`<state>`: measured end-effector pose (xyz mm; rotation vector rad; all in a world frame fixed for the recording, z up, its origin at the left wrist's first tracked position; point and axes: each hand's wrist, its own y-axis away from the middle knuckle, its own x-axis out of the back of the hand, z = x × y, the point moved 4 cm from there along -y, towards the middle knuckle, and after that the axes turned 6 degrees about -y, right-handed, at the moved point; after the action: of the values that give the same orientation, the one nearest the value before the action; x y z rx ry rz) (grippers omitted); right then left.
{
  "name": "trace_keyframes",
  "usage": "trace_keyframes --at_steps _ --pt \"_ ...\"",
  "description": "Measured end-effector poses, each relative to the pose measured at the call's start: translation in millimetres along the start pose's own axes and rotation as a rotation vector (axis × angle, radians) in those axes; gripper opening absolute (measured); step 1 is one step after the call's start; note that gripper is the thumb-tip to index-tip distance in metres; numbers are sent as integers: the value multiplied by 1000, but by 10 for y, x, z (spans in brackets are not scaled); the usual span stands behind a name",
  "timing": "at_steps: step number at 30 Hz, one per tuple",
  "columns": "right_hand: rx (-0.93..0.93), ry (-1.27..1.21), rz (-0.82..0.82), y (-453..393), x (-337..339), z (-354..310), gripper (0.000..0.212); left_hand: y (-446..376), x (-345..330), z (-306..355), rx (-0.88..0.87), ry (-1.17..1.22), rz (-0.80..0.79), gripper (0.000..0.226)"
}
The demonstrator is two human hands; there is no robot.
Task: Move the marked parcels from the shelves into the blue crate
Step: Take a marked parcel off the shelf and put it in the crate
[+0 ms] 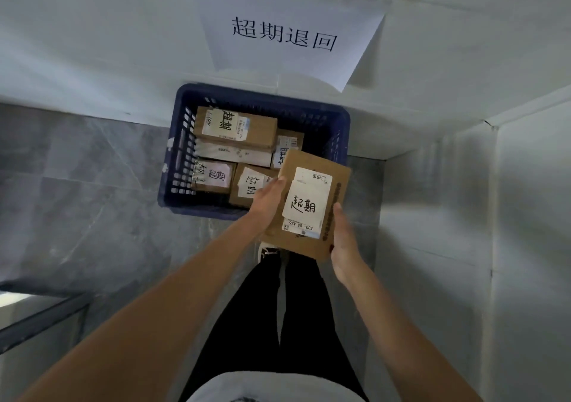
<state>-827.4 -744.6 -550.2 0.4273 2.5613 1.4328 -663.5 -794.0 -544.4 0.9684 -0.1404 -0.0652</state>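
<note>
A flat, rectangular brown cardboard parcel is held above the near right corner of the blue slotted plastic crate, its long axis running away from the person. A white handwritten label faces up. The left hand and the right hand clasp its long edges.
</note>
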Motion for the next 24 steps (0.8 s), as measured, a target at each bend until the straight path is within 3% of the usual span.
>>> trace_keyframes --at_steps 4,9,12,17,24 --pt "-64 -8 -29 -549 -88 -54 36 -504 -16 66 74 -86 55 53" --pt "-126 -17 -78 -1187 -247 -149 47 -1103 -22 -53 135 -81 75 47" --pt "-125 14 -140 -1510 -342 -193 55 -1428 13 -80 89 -137 104 47" --pt "-68 45 -183 -1903 -438 -278 53 -1837 59 -38 179 -219 205 45" --pt "-9 181 -120 -2267 -549 -413 60 -2176 44 -31 272 18 125 55"
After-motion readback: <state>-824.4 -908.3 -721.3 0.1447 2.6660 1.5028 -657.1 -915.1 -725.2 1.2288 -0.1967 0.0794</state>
